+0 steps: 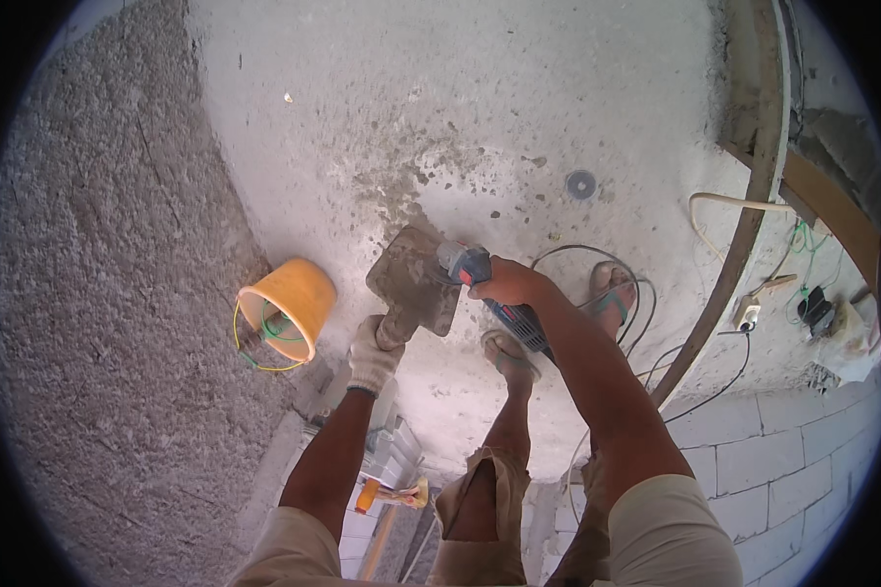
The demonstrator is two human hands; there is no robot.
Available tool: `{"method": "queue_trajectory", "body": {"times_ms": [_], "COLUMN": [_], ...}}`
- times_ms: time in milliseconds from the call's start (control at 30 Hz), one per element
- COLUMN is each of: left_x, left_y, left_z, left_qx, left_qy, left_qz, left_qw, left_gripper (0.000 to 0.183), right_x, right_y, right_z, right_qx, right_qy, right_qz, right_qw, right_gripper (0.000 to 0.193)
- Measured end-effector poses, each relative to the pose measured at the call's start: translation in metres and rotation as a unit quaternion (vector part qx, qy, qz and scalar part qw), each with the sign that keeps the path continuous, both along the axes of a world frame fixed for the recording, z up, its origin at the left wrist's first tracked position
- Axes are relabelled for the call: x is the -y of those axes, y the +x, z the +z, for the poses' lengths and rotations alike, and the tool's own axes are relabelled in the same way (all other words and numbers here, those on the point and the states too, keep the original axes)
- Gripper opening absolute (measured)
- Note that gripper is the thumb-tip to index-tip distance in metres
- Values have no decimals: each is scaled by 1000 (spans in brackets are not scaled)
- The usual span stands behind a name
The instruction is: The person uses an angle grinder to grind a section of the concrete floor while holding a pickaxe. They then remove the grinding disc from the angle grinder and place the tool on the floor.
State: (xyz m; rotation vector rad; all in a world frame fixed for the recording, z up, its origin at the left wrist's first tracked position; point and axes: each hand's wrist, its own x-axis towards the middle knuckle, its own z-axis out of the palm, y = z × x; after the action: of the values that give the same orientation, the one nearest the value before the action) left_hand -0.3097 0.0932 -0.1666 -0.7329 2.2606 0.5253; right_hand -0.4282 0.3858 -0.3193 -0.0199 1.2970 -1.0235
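Observation:
My left hand (374, 358), in a white knitted glove, is closed around the thick neck of a flat, roughly square metal blade (406, 279), like a hoe or shovel head. The blade is grey and dirty, just over the floor or resting on it; I cannot tell which. Bare, my right hand (509, 282) grips an angle grinder (529, 323) with a dark blue and black body. Its grey head (454, 260) is at the blade's right edge; whether the disc touches is hidden. A black cord loops from the grinder past my sandalled feet.
An orange bucket (308, 298) lies tipped left of the blade. A round grey disc (580, 185) lies on the dusty concrete floor (519, 78). Rightward are a long wooden beam (724, 284), a white socket block (747, 313) and loose cables. A rough wall (117, 293) rises at left.

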Motion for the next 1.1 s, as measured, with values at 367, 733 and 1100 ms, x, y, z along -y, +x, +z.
{"method": "queue_trajectory", "body": {"times_ms": [367, 733, 1100], "left_x": [18, 25, 5], "left_y": [34, 33, 8], "left_z": [-12, -25, -5], "left_qx": [-31, 2, 6], "left_qy": [33, 54, -8], "left_qz": [20, 123, 0], "left_qw": [999, 991, 1000], "left_gripper": [38, 38, 42], "right_x": [28, 8, 28], "right_y": [-35, 1, -13], "right_z": [4, -33, -34], "right_qx": [23, 19, 10], "right_qy": [-26, -11, -6], "right_qz": [8, -8, -8], "right_qw": [999, 1000, 1000], "right_gripper": [76, 68, 66]}}
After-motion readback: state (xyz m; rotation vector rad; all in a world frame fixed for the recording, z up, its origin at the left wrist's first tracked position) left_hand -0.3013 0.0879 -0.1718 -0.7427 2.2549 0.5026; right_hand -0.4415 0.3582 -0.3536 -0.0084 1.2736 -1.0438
